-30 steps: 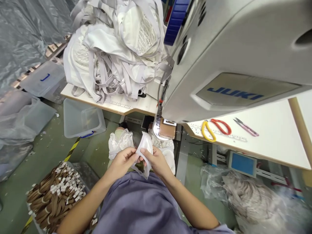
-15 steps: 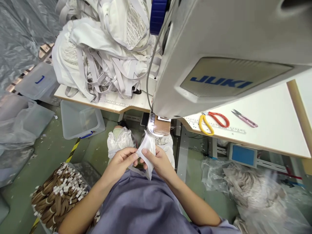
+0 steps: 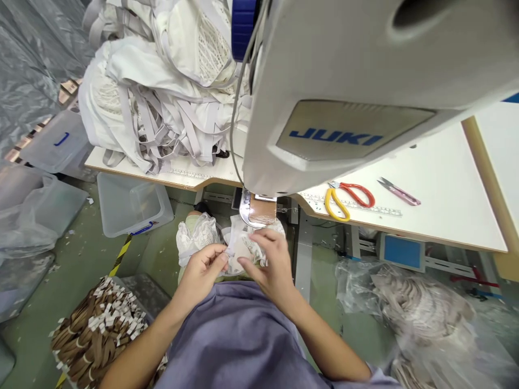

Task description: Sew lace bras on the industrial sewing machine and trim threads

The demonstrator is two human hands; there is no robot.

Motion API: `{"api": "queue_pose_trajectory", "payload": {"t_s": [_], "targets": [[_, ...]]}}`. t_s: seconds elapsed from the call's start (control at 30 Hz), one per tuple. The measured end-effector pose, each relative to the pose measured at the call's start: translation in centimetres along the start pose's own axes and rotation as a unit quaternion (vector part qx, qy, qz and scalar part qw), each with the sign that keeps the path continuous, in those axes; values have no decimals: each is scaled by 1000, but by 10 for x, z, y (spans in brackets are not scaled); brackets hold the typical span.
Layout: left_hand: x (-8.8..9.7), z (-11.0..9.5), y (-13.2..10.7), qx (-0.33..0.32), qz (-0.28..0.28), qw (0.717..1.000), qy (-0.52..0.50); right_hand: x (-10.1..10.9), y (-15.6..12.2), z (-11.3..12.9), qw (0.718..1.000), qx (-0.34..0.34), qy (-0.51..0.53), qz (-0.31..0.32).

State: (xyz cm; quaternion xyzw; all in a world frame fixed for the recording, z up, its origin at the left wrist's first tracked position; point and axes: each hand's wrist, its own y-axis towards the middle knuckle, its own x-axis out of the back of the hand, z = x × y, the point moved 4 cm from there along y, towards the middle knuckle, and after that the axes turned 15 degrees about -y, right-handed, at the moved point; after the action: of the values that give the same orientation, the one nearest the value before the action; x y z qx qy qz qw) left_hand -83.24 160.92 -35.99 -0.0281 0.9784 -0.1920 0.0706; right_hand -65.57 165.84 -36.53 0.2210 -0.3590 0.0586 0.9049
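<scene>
A white lace bra (image 3: pixel 200 232) hangs over my lap below the sewing machine (image 3: pixel 344 81). Thumb and fingertips of my left hand (image 3: pixel 206 268) are pinched on an edge of its white fabric. My right hand (image 3: pixel 273 267) is off the cloth's edge, thumb and fingers spread just right of it; whether a fingertip touches the fabric I cannot tell. Part of the bra passes under the machine's rounded metal arm end (image 3: pixel 259 208), right above my hands, where a brown patch shows.
Many white bras with grey straps (image 3: pixel 162 92) are heaped on the table's left. Scissors with red and yellow handles (image 3: pixel 336 202) and pink thread snips (image 3: pixel 399 192) lie at right. A clear bin (image 3: pixel 133 208), bundled brown straps (image 3: pixel 97 329) and plastic-wrapped grey bundles (image 3: pixel 421 302) sit lower down.
My right hand has let go of the white fabric and opened, moving slightly up and right. The fabric has dropped toward my lap; my left hand still pinches it. The view has shifted slightly.
</scene>
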Motion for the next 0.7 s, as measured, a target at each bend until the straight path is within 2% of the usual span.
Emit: {"api": "queue_pose_trajectory", "payload": {"t_s": [0.1, 0.17, 0.23, 0.33, 0.43, 0.53, 0.6, 0.7], "targets": [[-6, -2, 3, -14, 22, 999, 47, -8, 1, 13, 996, 45, 59, 52], [-9, 0, 5, -15, 39, 997, 68, -10, 2, 13, 995, 41, 75, 45], [-9, 3, 7, -4, 49, 997, 62, -5, 3, 3, 998, 39, 48, 10], [-4, 12, 15, 26, 39, 999, 3, 18, 14, -42, 995, -22, -99, -23], [-3, 21, 26, 77, 32, 993, -89, 63, 38, -108, 949, -124, -289, 6], [-14, 23, 32, 131, 29, 977, -168, 111, 69, -160, 915, -165, -368, 9], [-24, 19, 32, 136, 29, 971, -195, 126, 86, -179, 905, -166, -391, 39], [-33, 12, 32, 97, 18, 972, -213, 128, 95, -191, 899, -152, -398, 100]]}}
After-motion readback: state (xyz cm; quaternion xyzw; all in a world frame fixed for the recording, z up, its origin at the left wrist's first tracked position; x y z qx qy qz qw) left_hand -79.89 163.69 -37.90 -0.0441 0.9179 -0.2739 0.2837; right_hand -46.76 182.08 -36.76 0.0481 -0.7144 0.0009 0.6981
